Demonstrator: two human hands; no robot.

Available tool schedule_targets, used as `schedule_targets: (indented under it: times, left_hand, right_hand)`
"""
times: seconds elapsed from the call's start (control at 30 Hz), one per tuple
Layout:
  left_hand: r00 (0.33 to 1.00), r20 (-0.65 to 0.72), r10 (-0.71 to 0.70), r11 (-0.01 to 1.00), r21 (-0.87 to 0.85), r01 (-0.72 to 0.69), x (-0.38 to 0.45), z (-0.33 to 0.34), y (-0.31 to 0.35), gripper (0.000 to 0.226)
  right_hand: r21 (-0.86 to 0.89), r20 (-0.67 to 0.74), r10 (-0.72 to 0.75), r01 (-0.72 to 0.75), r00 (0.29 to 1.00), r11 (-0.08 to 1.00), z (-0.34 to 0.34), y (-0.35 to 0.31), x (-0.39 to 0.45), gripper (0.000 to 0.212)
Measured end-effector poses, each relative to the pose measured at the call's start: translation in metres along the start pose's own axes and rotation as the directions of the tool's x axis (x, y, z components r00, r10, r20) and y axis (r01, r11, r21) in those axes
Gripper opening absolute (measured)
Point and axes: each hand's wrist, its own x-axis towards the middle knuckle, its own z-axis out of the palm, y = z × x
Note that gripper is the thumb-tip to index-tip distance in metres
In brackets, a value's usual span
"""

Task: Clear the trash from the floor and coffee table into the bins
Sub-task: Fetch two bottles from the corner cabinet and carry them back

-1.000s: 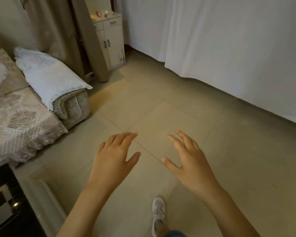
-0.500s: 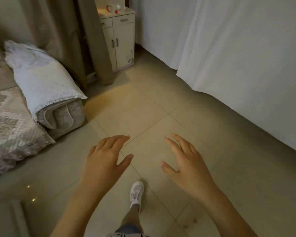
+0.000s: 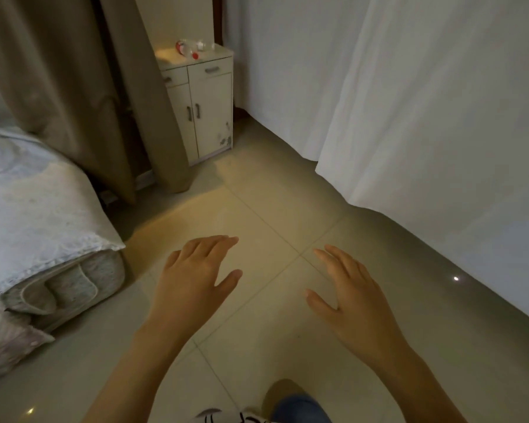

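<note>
Both hands are held out in front of the person, palms down, above the tiled floor [image 3: 272, 209]. On the left hand [image 3: 196, 279] the fingers are straight and close together and the thumb points to the side; it holds nothing. On the right hand [image 3: 358, 303] the fingers are spread a little and relaxed, also with nothing in it. The two hands are near each other but do not touch. The only trash that can be seen is a plastic bottle [image 3: 193, 50] with a red label and a red cap. It lies on its side on top of a small white cabinet [image 3: 209, 108], which stands in the far corner of the room. The bottle is well apart from both hands, far ahead of them and a little more on the side of the left hand. Between the hands and the cabinet there is only floor. A beige curtain [image 3: 129, 96] hangs just beside the cabinet on its left, and white curtains [image 3: 425, 117] hang along the right side of the room. At the left a sofa arm [image 3: 43, 224] is covered with a white lace cloth. At the bottom edge a knee in blue jeans [image 3: 300, 407] is visible. No bin shows in this view.
</note>
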Motion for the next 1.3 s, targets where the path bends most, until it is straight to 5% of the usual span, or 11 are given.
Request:
schedule_targets:
  times: [0.5, 0.87, 1.3]
  left_hand:
    - [0.988, 0.043, -0.146, 0.989, 0.046, 0.144, 0.344, 0.056, -0.083, 0.053]
    - [0.931, -0.013, -0.364, 0.931, 0.029, 0.364, 0.53, 0.052, -0.216, 0.053]
    - [0.982, 0.025, -0.19, 0.98, 0.059, 0.188, 0.801, 0.039, -0.365, 0.051]
  right_hand:
    - [0.018, 0.147, -0.139, 0.138, 0.979, 0.99, -0.005, 0.062, 0.412, 0.062]
    - [-0.005, 0.262, -0.308, 0.321, 0.914, 0.947, 0.022, 0.019, 0.675, 0.067]
    - [0.035, 0.179, -0.231, 0.228, 0.956, 0.973, 0.043, -0.037, 0.943, 0.075]
